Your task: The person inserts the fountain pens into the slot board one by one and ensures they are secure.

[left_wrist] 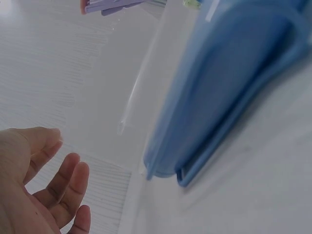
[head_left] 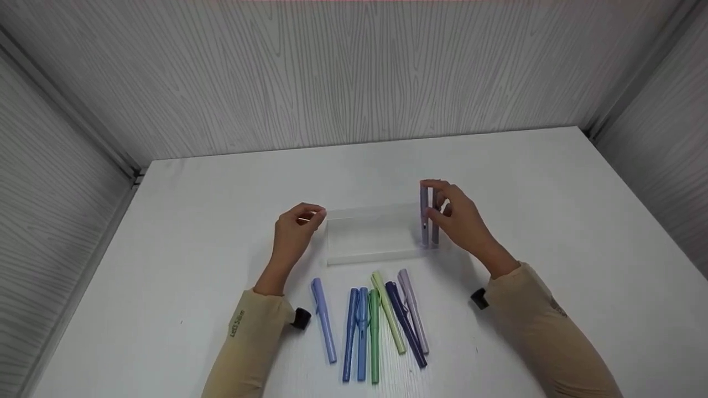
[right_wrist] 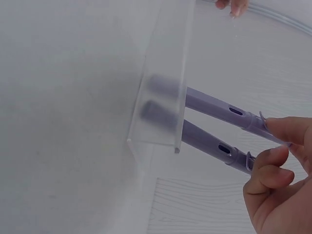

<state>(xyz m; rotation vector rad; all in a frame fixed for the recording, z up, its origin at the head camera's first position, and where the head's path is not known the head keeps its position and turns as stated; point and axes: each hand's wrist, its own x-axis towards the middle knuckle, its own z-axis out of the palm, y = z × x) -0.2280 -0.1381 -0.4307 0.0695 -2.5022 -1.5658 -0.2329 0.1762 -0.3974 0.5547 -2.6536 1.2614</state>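
Your right grip (head_left: 459, 218) pinches the upper end of a capped purple fountain pen (right_wrist: 214, 108), its lower end inside the clear box (head_left: 381, 256) beneath that grip; a second purple pen (right_wrist: 207, 141) stands just beside it. Your left grip (head_left: 296, 229), thumb and forefinger together, seems to pinch the box's far corner. Seven more pens (head_left: 375, 331) lie on the bench (head_left: 498, 166), nearer you than both grips. Steadying that corner while lowering the pen gently, clip clear of its neighbour, should serve best.
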